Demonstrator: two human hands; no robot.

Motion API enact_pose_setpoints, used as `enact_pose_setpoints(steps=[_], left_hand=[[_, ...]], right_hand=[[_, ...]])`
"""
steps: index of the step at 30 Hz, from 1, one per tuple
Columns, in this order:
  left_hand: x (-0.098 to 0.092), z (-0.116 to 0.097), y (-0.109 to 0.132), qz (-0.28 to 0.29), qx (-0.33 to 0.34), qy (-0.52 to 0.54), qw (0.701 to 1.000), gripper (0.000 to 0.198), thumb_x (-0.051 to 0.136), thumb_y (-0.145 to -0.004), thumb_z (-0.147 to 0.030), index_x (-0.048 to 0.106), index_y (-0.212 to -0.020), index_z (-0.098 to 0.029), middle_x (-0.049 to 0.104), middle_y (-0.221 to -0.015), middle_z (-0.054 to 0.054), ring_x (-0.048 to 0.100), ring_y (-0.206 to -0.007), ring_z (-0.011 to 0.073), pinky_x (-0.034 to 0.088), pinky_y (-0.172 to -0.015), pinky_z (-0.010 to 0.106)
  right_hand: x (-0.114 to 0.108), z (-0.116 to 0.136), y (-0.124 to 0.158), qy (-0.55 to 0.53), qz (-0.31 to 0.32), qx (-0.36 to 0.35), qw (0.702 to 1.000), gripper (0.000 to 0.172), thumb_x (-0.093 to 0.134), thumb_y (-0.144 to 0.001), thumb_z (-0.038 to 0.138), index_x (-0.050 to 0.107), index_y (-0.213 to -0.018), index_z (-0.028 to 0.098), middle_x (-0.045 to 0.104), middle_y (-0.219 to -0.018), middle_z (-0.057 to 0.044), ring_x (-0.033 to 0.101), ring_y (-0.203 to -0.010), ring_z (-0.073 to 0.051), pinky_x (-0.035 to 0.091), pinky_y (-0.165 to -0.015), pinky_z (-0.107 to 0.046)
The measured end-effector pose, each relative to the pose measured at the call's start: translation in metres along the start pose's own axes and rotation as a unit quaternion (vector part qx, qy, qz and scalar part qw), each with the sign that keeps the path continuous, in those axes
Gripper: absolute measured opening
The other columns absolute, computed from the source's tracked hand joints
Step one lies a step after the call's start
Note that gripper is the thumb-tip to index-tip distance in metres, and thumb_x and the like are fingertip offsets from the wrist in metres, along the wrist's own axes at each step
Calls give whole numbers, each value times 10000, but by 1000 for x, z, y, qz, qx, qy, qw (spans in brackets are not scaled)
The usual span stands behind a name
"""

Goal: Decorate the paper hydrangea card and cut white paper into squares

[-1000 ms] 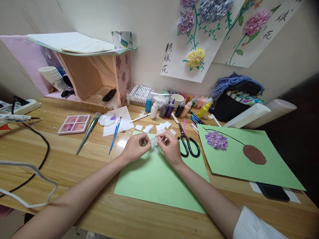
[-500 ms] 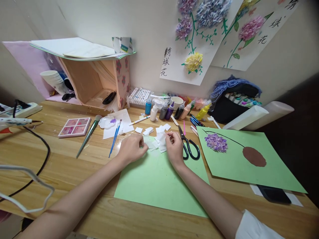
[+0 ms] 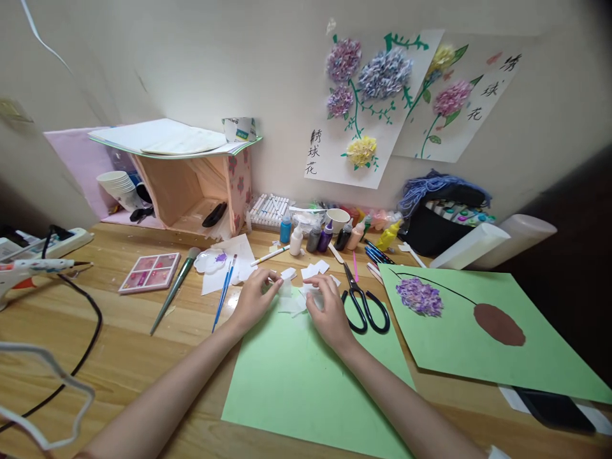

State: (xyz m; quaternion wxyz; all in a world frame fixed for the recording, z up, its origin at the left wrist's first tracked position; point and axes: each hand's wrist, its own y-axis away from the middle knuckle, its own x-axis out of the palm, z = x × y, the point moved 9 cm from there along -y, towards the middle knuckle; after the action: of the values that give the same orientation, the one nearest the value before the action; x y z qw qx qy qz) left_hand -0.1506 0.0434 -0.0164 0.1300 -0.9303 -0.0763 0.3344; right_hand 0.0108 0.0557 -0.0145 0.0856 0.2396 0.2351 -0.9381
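Several small white paper pieces (image 3: 291, 304) lie in a loose pile at the top of a light green sheet (image 3: 306, 376). At the left of the pile is my left hand (image 3: 255, 298), its fingers curved and a little apart from the thumb, with no paper visibly held. My right hand (image 3: 329, 312) reaches over the pile's right side, fingers stretched and apart, its tips above the pieces. Its fingers partly cover some of the paper. Black-handled scissors (image 3: 366, 312) rest just right of that hand, partly on the green sheet.
Paint bottles (image 3: 325, 237) stand in a row behind the paper. To the right lies a green sheet with a purple flower (image 3: 421, 297) and a brown oval. Brushes (image 3: 176, 290), a pink palette (image 3: 150, 273) and a glue gun (image 3: 38, 269) are on the left.
Both hands have loosened from closed fingers to parted ones. My right hand has spread its fingers over the paper pieces. The view has tilted upward.
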Motion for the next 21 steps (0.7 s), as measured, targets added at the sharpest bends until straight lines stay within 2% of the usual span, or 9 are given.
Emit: enact_pose_setpoints(steps=[4, 7, 10, 14, 17, 21], left_hand=[[2, -4, 5, 10, -21, 97, 995, 230, 466, -863, -369, 584, -850, -172, 617, -793, 20, 528, -681, 135, 396, -622, 251], [5, -7, 7, 10, -23, 96, 995, 213, 473, -859, -355, 587, -854, -175, 623, -789, 23, 529, -688, 138, 400, -630, 254], [9, -6, 8, 24, -24, 60, 998, 199, 462, -862, -325, 597, -875, -180, 624, -813, 31, 538, -722, 152, 416, -673, 273], [8, -6, 8, 21, -10, 1, 1000, 180, 465, -848, -262, 622, -908, -198, 599, -890, 45, 550, -830, 181, 436, -772, 318], [6, -11, 8, 1, 17, -48, 999, 216, 470, -847, -251, 627, -994, -234, 562, -1039, 65, 505, -1015, 220, 407, -892, 385], [20, -20, 8, 37, 65, -140, 987, 335, 471, -854, -301, 556, -1175, -262, 457, -1298, 76, 389, -1186, 271, 331, -985, 472]], right_hand=[[7, 11, 1, -31, 52, -34, 998, 292, 457, -810, 139, 528, -1077, 232, 539, -1149, -64, 470, -1131, -213, 377, -979, -400], [12, 15, 3, -46, 82, -47, 994, 358, 447, -827, 151, 492, -1170, 242, 541, -1212, -58, 474, -1155, -206, 396, -978, -399], [10, 11, 3, -31, 62, -35, 997, 431, 445, -819, 144, 450, -1236, 250, 534, -1242, -61, 479, -1163, -210, 404, -979, -417], [15, 3, 0, 28, 63, -26, 997, 436, 481, -796, 159, 497, -1220, 259, 510, -1283, -66, 424, -1224, -239, 353, -1019, -482], [20, -3, -1, 48, 73, -20, 996, 432, 502, -799, 195, 506, -1227, 254, 505, -1293, -78, 414, -1233, -254, 359, -1010, -507], [20, -3, -1, 48, 68, -18, 996, 413, 494, -818, 223, 497, -1231, 227, 513, -1275, -92, 413, -1227, -247, 351, -1020, -495]])
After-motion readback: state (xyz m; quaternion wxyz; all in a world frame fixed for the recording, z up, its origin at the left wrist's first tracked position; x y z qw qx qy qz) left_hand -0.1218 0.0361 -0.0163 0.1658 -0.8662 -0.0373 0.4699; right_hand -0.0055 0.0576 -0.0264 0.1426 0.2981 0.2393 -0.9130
